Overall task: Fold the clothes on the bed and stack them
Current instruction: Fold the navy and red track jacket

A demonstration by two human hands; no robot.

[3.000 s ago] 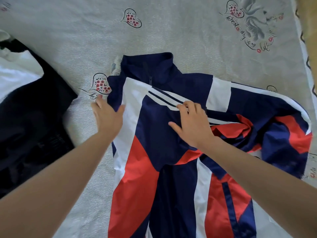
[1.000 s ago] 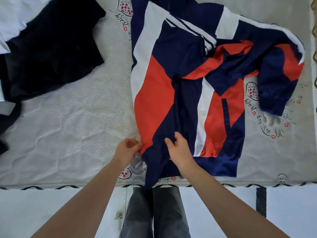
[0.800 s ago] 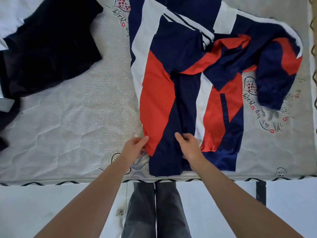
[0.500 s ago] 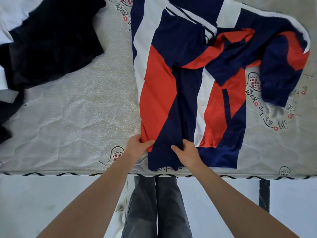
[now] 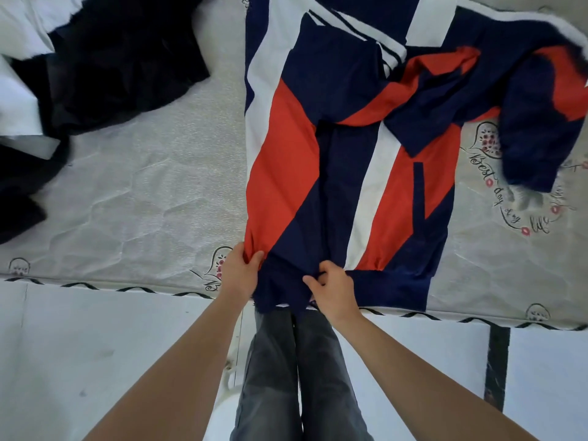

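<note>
A navy, red and white track jacket (image 5: pixel 343 160) lies flat on the grey quilted mattress (image 5: pixel 143 192), its collar pointing away from me. Its left side is folded in over the body. The right sleeve (image 5: pixel 537 122) lies crumpled out to the right. My left hand (image 5: pixel 240 272) pinches the bottom hem at the jacket's left edge. My right hand (image 5: pixel 334 288) grips the navy hem band near the middle, where it hangs over the mattress's front edge.
A pile of black clothes (image 5: pixel 105 58) and a white garment (image 5: pixel 19 74) lie at the top left of the mattress. The mattress's front edge (image 5: pixel 95 286) runs across the view. Below it are the white tiled floor (image 5: pixel 79 361) and my legs in grey trousers (image 5: pixel 292 377).
My hands went from the jacket's chest down to its bottom hem and took hold of it. Over the last second they pulled the hem toward me, past the mattress edge.
</note>
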